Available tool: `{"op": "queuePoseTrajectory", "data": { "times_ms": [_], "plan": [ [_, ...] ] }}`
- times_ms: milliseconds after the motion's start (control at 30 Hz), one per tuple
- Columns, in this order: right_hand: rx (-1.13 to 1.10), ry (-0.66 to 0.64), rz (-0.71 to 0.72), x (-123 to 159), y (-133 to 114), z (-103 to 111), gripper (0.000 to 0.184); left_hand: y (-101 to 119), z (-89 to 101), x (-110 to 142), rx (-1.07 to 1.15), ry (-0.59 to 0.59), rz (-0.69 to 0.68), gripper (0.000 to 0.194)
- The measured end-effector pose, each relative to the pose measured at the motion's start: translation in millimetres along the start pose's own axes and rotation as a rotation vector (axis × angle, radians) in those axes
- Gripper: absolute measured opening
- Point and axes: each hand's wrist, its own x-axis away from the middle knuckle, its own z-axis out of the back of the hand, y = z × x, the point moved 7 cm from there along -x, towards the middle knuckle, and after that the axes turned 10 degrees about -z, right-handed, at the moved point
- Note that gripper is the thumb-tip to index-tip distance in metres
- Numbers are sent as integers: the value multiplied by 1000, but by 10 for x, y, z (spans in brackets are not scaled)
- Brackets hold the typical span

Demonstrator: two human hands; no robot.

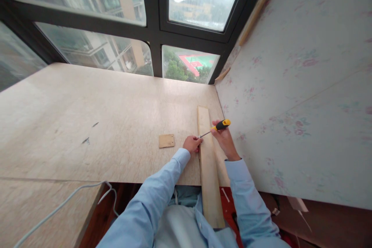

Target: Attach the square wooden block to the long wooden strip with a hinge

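A screwdriver (222,124) with a yellow and black handle is in my right hand (223,137), fingers closed around its front end. Its shaft slants down to the left, over a long pale wooden board (207,155). By the board's left edge, my left hand (192,144) pinches at the screwdriver's tip. Something small and whitish shows between those fingertips, too small to name. The board lies on the stone-look sill and juts past its front edge towards my body. Left of my left hand lies a small flat wooden piece (166,141) with tiny holes.
Two small dark slivers (86,140) lie on the sill (122,104) to the left. A white cable (66,197) runs over the lower ledge at front left. The floral-papered wall (290,104) rises close on the right, and dark-framed windows stand behind the sill.
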Motion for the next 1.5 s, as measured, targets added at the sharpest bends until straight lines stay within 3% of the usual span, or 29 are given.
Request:
{"op": "queuePoseTrajectory", "data": {
  "times_ms": [100,167,367,433,667,767,833,967,1033,1100,1233,1333,1500],
  "plan": [
    [-101,-142,-46,29,21,-72,57,-3,2,0,2,5,1,20],
    [-79,-155,-65,45,7,-76,51,-6,1,-3,1,6,0,21],
    [260,186,-21,23,-98,80,48,-4,0,-4,-3,3,-7,22],
    [271,224,-13,11,-90,85,50,1,2,2,-3,3,-4,21],
    [-156,-118,-16,40,19,-80,56,9,4,14,-4,4,3,22],
    [-204,-183,-68,66,33,-100,56,9,5,11,-10,4,-3,22],
    [-130,-120,-84,53,28,-62,50,6,4,8,-13,2,-8,21],
    [188,183,-60,7,-10,91,49,-4,3,2,-19,0,-14,20],
    [261,236,-39,-5,-11,96,51,-3,3,3,-20,0,-16,20],
    [188,178,-9,-9,6,45,54,2,4,7,-20,-3,-17,20],
    [-78,-60,-7,30,39,-67,56,23,11,22,-25,-3,-20,20],
    [-111,-195,-32,66,37,-97,48,33,14,31,-30,0,-18,20],
    [-11,-78,-12,34,15,2,28,28,15,32,-30,1,-10,23]
  ]
}}
